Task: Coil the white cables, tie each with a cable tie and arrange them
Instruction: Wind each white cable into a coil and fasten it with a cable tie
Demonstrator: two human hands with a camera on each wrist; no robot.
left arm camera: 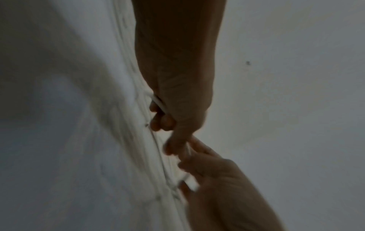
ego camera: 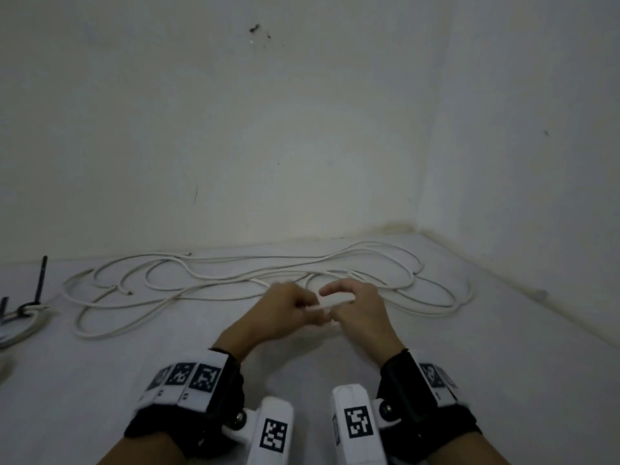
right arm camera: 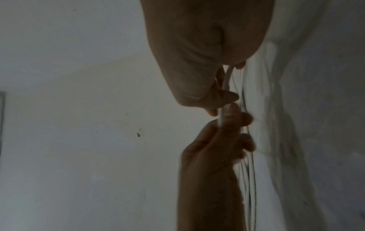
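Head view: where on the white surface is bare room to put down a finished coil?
Bare room lies near the person, between the loose white cable and the wrists, left of the left hand, and right of the right hand toward the side wall. The strip along the back wall is crowded with loops; the far-left edge holds a tied coil.

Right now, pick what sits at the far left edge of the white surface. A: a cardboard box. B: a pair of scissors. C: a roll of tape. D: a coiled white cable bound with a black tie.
D: in the head view a small coiled white cable lies at the far left, a black tie cinched around it.
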